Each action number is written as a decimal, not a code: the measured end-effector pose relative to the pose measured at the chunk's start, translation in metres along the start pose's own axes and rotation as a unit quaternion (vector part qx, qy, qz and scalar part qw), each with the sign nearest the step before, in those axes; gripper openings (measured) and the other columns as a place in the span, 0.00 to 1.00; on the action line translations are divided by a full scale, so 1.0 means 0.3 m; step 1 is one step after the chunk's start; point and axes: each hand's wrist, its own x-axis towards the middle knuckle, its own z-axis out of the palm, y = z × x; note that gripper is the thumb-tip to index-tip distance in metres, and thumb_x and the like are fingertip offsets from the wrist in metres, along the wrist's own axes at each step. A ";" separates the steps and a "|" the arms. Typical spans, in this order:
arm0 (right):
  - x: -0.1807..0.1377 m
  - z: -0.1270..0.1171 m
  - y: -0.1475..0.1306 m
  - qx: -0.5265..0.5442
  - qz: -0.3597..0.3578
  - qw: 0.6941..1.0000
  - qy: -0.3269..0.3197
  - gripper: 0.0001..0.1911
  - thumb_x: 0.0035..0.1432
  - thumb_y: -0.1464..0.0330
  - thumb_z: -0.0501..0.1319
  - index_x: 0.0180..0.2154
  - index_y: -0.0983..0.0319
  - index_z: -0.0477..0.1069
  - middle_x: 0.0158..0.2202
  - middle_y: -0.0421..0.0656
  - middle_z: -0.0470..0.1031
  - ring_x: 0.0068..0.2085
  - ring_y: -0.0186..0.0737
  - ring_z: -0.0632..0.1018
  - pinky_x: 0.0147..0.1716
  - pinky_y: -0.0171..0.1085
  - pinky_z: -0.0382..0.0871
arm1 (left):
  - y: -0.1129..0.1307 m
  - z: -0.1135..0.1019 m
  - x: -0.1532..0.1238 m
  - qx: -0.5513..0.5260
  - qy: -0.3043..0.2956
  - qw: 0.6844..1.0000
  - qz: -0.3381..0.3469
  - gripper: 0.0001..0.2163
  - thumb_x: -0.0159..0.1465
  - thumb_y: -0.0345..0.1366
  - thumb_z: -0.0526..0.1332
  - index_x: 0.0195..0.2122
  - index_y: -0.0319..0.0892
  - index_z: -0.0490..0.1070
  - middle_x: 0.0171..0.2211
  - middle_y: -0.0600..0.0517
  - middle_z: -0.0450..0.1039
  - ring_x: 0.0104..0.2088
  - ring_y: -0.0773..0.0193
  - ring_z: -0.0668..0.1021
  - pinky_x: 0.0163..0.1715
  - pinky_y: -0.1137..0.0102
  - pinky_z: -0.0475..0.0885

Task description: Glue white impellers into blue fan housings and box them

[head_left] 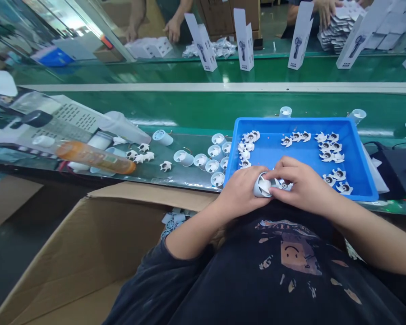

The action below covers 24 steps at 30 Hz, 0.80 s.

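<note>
Over the near edge of the blue tray [274, 123], my left hand [238, 192] is wrapped round a pale blue cylindrical housing [256, 189], its open end turned up and to the right. A white fan wheel [264, 186] sits inside that opening. The thumb and fingertips of my right hand [299, 183] are closed on the wheel at the housing's rim. Loose white fan wheels [331, 146] with dark hubs lie in groups in the tray. To its left, several pale blue housings [212, 166] stand close together, some with white wheels inside.
An orange bottle [94, 157] lies at the left beside more fan wheels [140, 155]. Below gapes a cardboard box [88, 243]. Across the green bench [189, 106], printed white boxes [245, 45] stand upright. Co-workers' hands [172, 29] are at the far side.
</note>
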 end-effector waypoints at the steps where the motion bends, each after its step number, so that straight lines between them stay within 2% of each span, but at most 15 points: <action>1: 0.000 -0.002 0.002 0.022 0.000 1.000 0.015 0.10 0.59 0.69 0.62 0.43 0.61 0.77 0.34 0.43 0.69 0.34 0.35 0.72 0.33 0.34 0.67 | 0.001 -0.003 0.003 -0.003 -0.005 1.000 -0.007 0.17 0.62 0.38 0.64 0.49 0.43 0.64 0.45 0.46 0.77 0.46 0.51 0.79 0.45 0.59 0.74; 4: -0.003 -0.008 0.003 0.043 -0.002 0.998 0.043 0.07 0.60 0.68 0.60 0.35 0.61 0.76 0.33 0.43 0.67 0.33 0.34 0.70 0.34 0.34 0.68 | 0.001 -0.007 0.014 -0.003 -0.015 1.000 -0.017 0.17 0.61 0.40 0.64 0.50 0.44 0.64 0.45 0.47 0.77 0.46 0.51 0.79 0.45 0.59 0.74; 5: -0.005 -0.009 0.005 0.047 0.004 0.998 0.049 0.06 0.60 0.67 0.60 0.36 0.61 0.76 0.34 0.43 0.67 0.34 0.34 0.71 0.36 0.34 0.69 | 0.002 -0.007 0.017 -0.001 -0.011 1.000 -0.014 0.17 0.62 0.41 0.63 0.50 0.44 0.64 0.45 0.47 0.77 0.45 0.52 0.79 0.45 0.59 0.73; 6: -0.007 -0.006 0.008 0.059 0.018 0.997 0.053 0.08 0.60 0.65 0.62 0.39 0.60 0.76 0.37 0.44 0.68 0.36 0.36 0.71 0.38 0.36 0.71 | 0.004 -0.007 0.018 0.003 0.001 1.000 -0.005 0.16 0.63 0.42 0.62 0.49 0.44 0.64 0.44 0.47 0.77 0.45 0.52 0.79 0.45 0.59 0.73; 8: -0.015 0.009 0.019 0.135 0.070 0.987 0.046 0.23 0.57 0.59 0.66 0.53 0.58 0.71 0.48 0.47 0.67 0.42 0.39 0.72 0.42 0.39 0.73 | 0.015 -0.005 0.018 0.020 0.051 0.998 0.031 0.14 0.64 0.42 0.60 0.48 0.44 0.64 0.44 0.46 0.77 0.46 0.51 0.79 0.48 0.57 0.71; 10: -0.027 0.038 0.029 0.270 0.116 0.956 -0.001 0.36 0.55 0.51 0.68 0.61 0.57 0.63 0.57 0.49 0.64 0.48 0.42 0.72 0.47 0.41 0.73 | 0.035 -0.002 0.010 0.048 0.111 0.990 0.078 0.12 0.66 0.41 0.59 0.49 0.45 0.64 0.45 0.47 0.77 0.51 0.51 0.77 0.54 0.54 0.66; 13: -0.054 0.091 0.034 0.407 0.129 0.902 -0.072 0.39 0.57 0.44 0.64 0.61 0.59 0.63 0.56 0.49 0.67 0.51 0.44 0.73 0.51 0.42 0.72 | 0.077 0.006 -0.016 0.088 0.158 0.978 0.103 0.10 0.69 0.38 0.56 0.50 0.46 0.63 0.44 0.49 0.78 0.52 0.52 0.76 0.59 0.55 0.60; 15: -0.078 0.126 0.031 0.419 0.130 0.896 -0.070 0.38 0.57 0.43 0.63 0.60 0.59 0.64 0.55 0.48 0.68 0.53 0.45 0.73 0.54 0.43 0.71 | 0.105 0.017 -0.038 0.107 0.160 0.977 0.087 0.09 0.70 0.38 0.54 0.50 0.46 0.63 0.43 0.49 0.78 0.50 0.54 0.77 0.58 0.56 0.60; 19: -0.116 0.178 0.032 0.425 0.159 0.891 -0.038 0.33 0.58 0.50 0.67 0.59 0.58 0.64 0.57 0.48 0.66 0.60 0.46 0.67 0.63 0.48 0.62 | 0.150 0.040 -0.063 0.146 0.120 0.980 0.067 0.10 0.68 0.29 0.51 0.49 0.43 0.65 0.43 0.47 0.78 0.49 0.55 0.77 0.57 0.58 0.59; 21: -0.120 0.186 0.038 0.440 0.167 0.882 -0.025 0.33 0.57 0.49 0.67 0.58 0.58 0.65 0.56 0.49 0.67 0.59 0.47 0.69 0.61 0.48 0.65 | 0.161 0.041 -0.057 0.130 0.093 0.985 0.071 0.10 0.67 0.29 0.51 0.48 0.43 0.65 0.43 0.47 0.78 0.50 0.55 0.76 0.59 0.58 0.57; 24: -0.120 0.157 0.052 0.468 0.168 0.868 -0.011 0.36 0.55 0.45 0.66 0.57 0.57 0.64 0.54 0.49 0.69 0.53 0.47 0.74 0.52 0.44 0.72 | 0.130 0.013 -0.021 0.069 0.078 0.989 0.103 0.10 0.68 0.35 0.54 0.50 0.45 0.64 0.44 0.48 0.76 0.51 0.54 0.75 0.62 0.57 0.56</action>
